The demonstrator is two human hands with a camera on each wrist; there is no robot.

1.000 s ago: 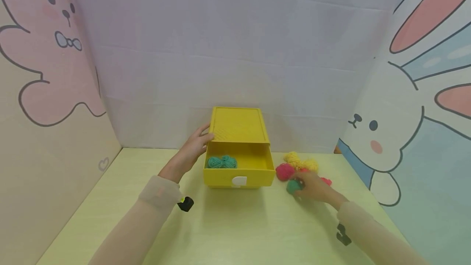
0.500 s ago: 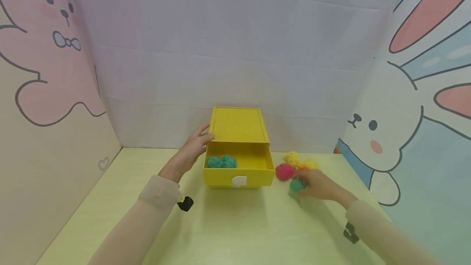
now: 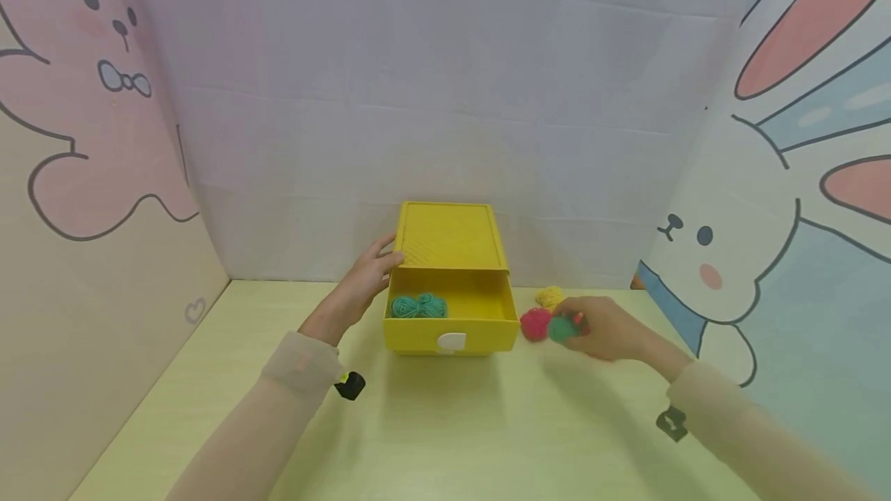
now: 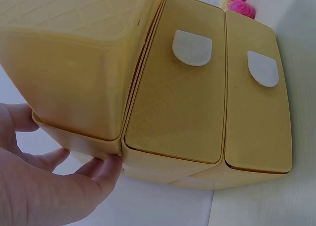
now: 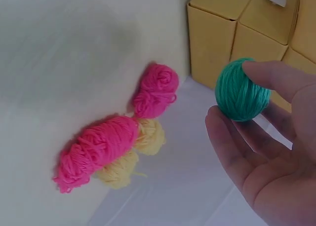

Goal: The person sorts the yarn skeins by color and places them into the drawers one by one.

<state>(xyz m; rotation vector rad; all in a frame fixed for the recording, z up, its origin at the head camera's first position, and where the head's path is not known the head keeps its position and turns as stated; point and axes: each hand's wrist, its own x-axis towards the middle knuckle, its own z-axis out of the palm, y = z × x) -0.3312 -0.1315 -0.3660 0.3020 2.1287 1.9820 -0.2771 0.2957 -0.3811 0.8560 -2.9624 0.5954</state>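
A yellow plastic drawer chest [image 3: 452, 234] stands against the back wall, its top drawer [image 3: 414, 337] pulled out. Green yarn [image 3: 419, 306] lies in the drawer's left part. My left hand [image 3: 356, 284] rests on the chest's left side; in the left wrist view its fingertips [image 4: 111, 166] press against the side wall. To the right of the chest, my right hand [image 3: 609, 331] holds a green yarn ball [image 5: 242, 95] between thumb and fingers, above the table. Pink yarn [image 3: 535, 325] and yellow yarn [image 3: 550, 298] lie near it, partly hidden by this hand in the head view.
Two lower drawers, each with a white tab [image 4: 192, 48], are shut in the left wrist view. A long pink yarn bundle [image 5: 101, 144] and two yellow pieces lie beside the chest. A rabbit-printed panel [image 3: 738, 253] bounds the right side of the table [image 3: 452, 439].
My right hand has lifted the green yarn ball off the table, upward beside the pink yarn. My left hand stays on the chest, and the drawer has not moved.
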